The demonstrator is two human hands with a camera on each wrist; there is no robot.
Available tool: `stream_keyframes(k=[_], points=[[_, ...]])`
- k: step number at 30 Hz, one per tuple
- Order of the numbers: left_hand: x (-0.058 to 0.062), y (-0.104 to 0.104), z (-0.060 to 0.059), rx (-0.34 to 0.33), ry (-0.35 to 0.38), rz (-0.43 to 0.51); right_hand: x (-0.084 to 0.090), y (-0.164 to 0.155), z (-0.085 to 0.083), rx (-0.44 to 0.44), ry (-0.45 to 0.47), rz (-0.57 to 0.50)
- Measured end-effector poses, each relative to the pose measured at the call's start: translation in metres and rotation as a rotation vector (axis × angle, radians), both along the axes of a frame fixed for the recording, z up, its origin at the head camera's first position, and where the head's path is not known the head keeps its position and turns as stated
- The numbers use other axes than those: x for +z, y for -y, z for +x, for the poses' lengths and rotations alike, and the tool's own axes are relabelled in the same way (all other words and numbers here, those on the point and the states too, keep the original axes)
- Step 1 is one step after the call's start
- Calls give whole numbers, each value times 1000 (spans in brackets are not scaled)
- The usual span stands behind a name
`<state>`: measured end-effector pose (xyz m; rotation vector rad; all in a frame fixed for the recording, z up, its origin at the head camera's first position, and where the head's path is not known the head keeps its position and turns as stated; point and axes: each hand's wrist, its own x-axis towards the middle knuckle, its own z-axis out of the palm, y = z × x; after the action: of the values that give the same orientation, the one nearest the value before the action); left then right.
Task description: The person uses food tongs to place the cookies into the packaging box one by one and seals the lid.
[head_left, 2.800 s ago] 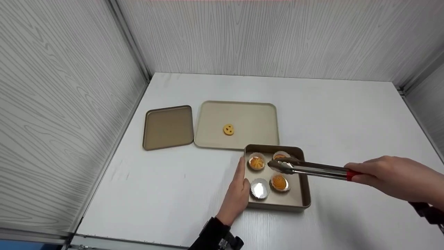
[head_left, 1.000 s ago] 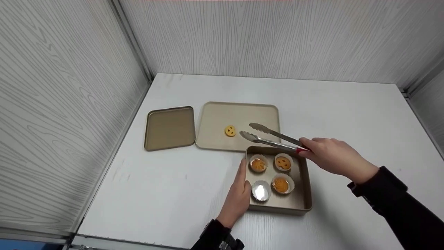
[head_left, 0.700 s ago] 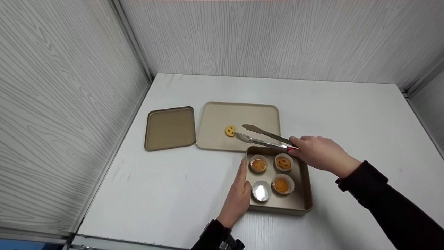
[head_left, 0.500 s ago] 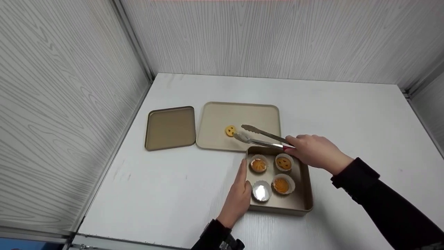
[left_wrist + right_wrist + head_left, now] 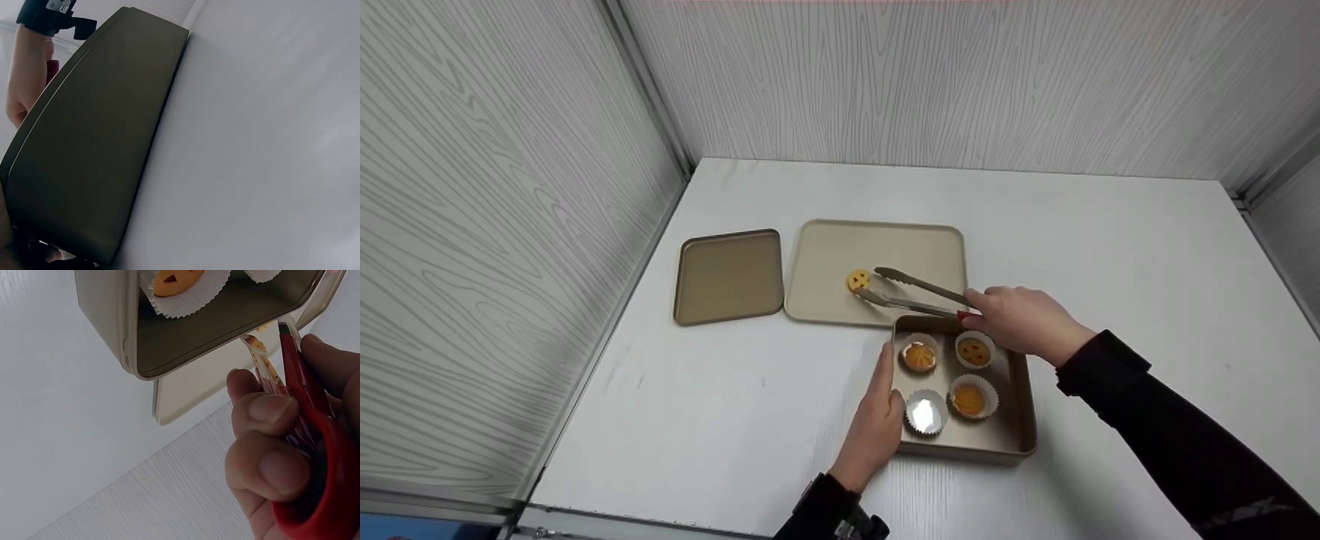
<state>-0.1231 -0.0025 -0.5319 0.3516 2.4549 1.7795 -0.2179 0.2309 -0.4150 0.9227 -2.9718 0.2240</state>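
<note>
My right hand [image 5: 1027,322] grips red-handled metal tongs [image 5: 919,306], their arms spread apart. The tong tips stand beside a round yellow cookie [image 5: 858,280] with cut-out holes, one tip right at its near edge. That cookie lies on the large beige tray [image 5: 930,244]. Straight fingers of my left hand [image 5: 870,427] rest along the left wall of a deep square baking tin [image 5: 997,435]. Inside it stand paper cups: one with a star-ridged cookie [image 5: 919,357], one with a cut-out cookie [image 5: 973,352], one with a swirled cookie [image 5: 967,400], and an empty cup [image 5: 925,414].
A smaller brown tray [image 5: 729,277] lies left of the beige tray, edges close together. The tin's far wall overlaps the beige tray's near right corner in the head view. Wood-grain panels [image 5: 945,82] stand at the back and sides of the white table [image 5: 697,420].
My right hand has carried the tongs from above the tin's far right cup leftward to the cookie on the beige tray, and the tongs have spread. My left hand stays at the tin.
</note>
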Motion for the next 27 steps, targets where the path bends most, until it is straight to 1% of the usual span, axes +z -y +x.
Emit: stream_keyframes(k=[3,6,10,15,20,27], points=[[-1,0,0,0,0,7,0,4,-3,3,-7,7],[-1,0,-1,0,-4,11,0,7,-6,-7,5,23],[0,0,-1,1,0,5,-3,9,-9,-7,6,30],[0,0,-1,2,2,-1,-7,12,-11,11,-18,4],[-1,0,-2,-7,-17,12,-12,13,-13,33,-48,-48],[-3,-1,-2,-10,-25,18,-14,10,-13,44,-96,-40]])
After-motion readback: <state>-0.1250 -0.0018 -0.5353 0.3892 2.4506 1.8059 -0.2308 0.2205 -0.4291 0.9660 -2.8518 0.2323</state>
